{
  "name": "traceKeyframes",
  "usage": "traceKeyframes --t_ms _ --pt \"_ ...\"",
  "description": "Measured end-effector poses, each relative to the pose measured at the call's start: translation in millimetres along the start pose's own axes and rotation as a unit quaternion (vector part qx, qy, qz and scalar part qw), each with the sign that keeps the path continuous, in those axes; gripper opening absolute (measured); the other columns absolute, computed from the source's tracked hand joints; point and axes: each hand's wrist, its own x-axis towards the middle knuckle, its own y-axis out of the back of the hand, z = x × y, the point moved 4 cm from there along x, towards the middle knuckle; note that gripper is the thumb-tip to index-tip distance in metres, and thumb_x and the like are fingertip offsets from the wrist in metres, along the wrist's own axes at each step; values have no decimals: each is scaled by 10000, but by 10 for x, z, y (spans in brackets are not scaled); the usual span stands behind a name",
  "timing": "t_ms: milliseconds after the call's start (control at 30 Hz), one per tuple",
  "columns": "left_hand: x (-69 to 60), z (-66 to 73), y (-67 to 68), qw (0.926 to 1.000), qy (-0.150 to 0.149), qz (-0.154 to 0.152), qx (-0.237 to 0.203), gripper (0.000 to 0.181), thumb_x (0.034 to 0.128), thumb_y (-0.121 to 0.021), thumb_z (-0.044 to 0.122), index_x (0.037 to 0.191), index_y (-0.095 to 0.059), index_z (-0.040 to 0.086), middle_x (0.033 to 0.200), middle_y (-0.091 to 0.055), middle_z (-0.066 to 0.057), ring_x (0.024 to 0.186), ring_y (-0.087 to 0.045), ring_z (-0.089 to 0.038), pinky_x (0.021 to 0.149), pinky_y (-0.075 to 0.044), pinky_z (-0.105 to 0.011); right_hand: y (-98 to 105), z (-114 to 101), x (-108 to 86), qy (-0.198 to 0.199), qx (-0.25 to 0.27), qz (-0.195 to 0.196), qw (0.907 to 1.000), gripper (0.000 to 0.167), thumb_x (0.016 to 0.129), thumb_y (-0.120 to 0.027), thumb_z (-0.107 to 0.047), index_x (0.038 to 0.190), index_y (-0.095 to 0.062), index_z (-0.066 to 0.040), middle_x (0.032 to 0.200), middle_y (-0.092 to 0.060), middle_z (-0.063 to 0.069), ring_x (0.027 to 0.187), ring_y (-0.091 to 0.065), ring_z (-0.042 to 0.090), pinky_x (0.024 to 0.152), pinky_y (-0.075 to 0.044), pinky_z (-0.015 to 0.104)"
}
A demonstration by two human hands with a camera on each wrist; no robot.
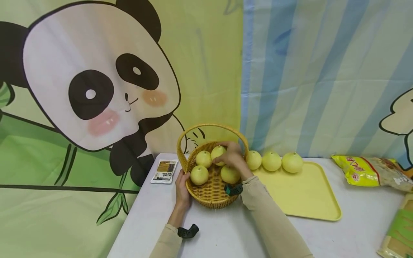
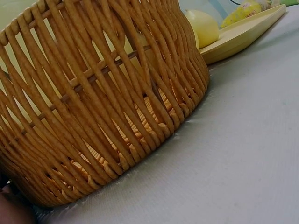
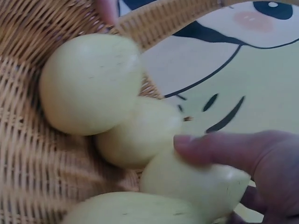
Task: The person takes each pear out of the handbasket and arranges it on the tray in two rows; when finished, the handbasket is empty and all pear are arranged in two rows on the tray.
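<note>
Gripping right hand: I pinch a fruit inside the basket, far edge
Left hand: clasping its left edge

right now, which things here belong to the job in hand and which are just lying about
Likely job:
wicker basket, held by the left hand
fruit in the right hand
three other fruits in the basket
three fruits at the yellow tray's far edge

Likely lying about:
white packet
yellow bag
green-and-tan package
</note>
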Motion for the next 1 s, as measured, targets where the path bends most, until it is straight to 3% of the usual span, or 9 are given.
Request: traceKeyframes --t_ms 100,200,400,567,800,1000 --pt "5 0 -5 10000 -17 -6 44 508 1061 -396 210 1533 -498 55 1541 -539 -154 1358 -518 -169 1102 -404 -161 85 -65 -13 222 346 121 9991 696 760 -963 -179 1400 -694 -125 1419 -684 129 1181 -687 352 981 -584 486" --pt "10 0 -9 10000 -35 -3 39 508 1062 -398 214 1535 -500 60 1545 -539 -152 1359 -520 -165 1104 -404 -164 157 -115 -36 243 781 213 9964 719 749 -967 -181 1402 -675 -116 1415 -690 102 1289 -649 312 1076 -546 458" --pt "0 -18 -5 10000 7 -32 -23 490 1070 -396 197 1522 -502 41 1532 -543 -170 1327 -543 -146 1095 -421 -168 204 -200 -94 203 1881 87 9819 712 740 -959 -95 1386 -661 -49 1400 -683 133 1313 -630 322 1079 -542 464" --pt "11 -11 1 10000 -48 1 -13 475 1068 -400 197 1500 -523 44 1503 -558 -172 1292 -556 -136 1083 -430 -168 200 -326 -135 657 1863 -316 9798 710 712 -988 -156 1366 -715 -102 1376 -710 58 1296 -610 290 1087 -515 455" --pt "35 -28 -6 10000 -44 -30 32 472 1071 -398 207 1497 -524 51 1473 -570 -163 1265 -568 -128 1068 -441 -173 192 -398 -218 836 1763 -597 9790 707 739 -983 -290 1379 -718 -150 1338 -734 44 1147 -704 239 940 -594 356" --pt "35 -61 22 10000 -50 21 77 458 1073 -396 212 1481 -544 65 1466 -572 -156 1257 -568 -126 1066 -445 -175 138 -381 -350 908 1827 -697 9765 731 704 -1001 -349 1362 -737 -169 1389 -713 19 1234 -677 217 1005 -575 404"
